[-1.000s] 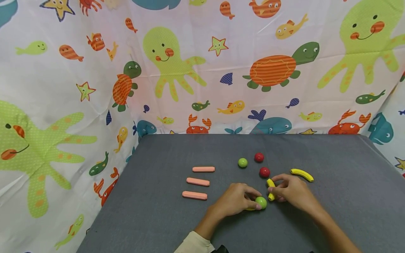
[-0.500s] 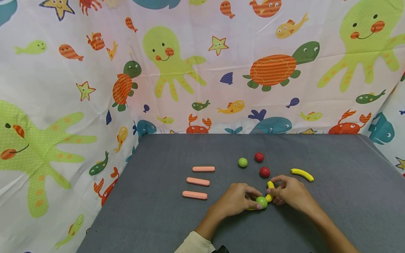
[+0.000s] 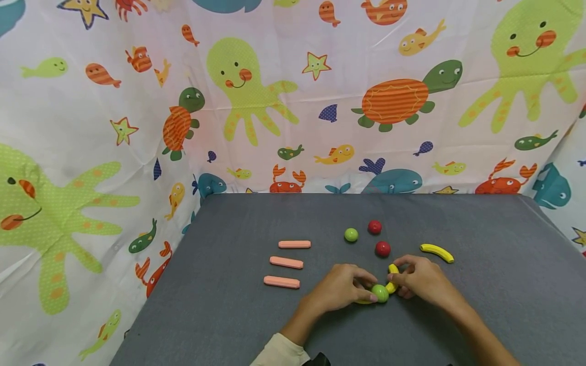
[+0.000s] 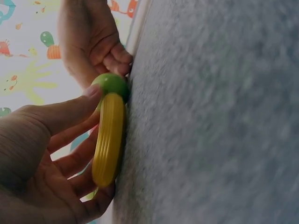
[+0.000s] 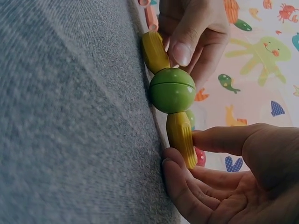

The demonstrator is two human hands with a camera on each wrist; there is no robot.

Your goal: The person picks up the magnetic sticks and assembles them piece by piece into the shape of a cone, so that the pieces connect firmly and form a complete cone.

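Observation:
In the head view my left hand (image 3: 336, 290) pinches a shiny green ball (image 3: 380, 293) between thumb and fingers. One yellow toy banana (image 4: 110, 140) lies along the fingers of that hand, its end against the ball in the left wrist view. My right hand (image 3: 423, 278) grips a second toy banana (image 5: 181, 135) between thumb and fingers. Its near end touches the ball's other side, so the ball sits between both bananas on the table. From the head camera, the left banana is mostly hidden behind my left hand.
Several loose pieces lie on the grey table (image 3: 229, 315): pink sticks (image 3: 286, 263) at left, a second green ball (image 3: 351, 235), two red balls (image 3: 382, 249) behind my hands, and another toy banana (image 3: 437, 252) at right. A printed curtain (image 3: 293, 101) hangs behind.
The toy banana in my right hand has turned and come up against the green ball, closing the small gap. The ball has shifted slightly right. My left hand has barely moved.

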